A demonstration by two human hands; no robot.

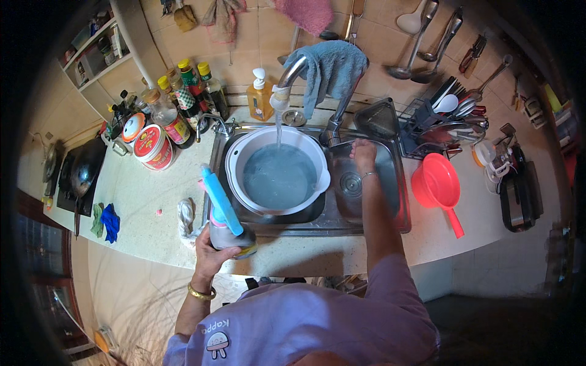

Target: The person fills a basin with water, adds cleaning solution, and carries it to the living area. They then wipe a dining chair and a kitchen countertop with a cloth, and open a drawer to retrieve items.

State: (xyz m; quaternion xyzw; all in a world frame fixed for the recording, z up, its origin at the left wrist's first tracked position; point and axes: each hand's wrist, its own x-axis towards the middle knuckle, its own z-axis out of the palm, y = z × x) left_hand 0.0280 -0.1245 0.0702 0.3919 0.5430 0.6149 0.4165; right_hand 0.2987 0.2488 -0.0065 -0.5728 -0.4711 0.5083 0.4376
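My left hand [213, 254] grips the clear body of a spray bottle [222, 206] with a light-blue spray head and a pink collar. It is tilted over the counter's front edge, left of the sink. My right hand [365, 153] reaches over the right basin [389, 178], its fingers curled at the end of the faucet lever [342, 142]. Water runs from the faucet spout [295, 71] into a white plastic basin [231, 183], which stands in the left sink bowl and holds cloudy water. A blue-grey towel [334, 68] hangs over the faucet neck.
Sauce bottles [185, 96] and a red-and-white tub [153, 146] stand at the left. Right of the sink are a red dipper [435, 180] and a cutlery rack [425, 123]. A soap bottle [260, 98] stands behind the sink. A wok [84, 171] sits at far left.
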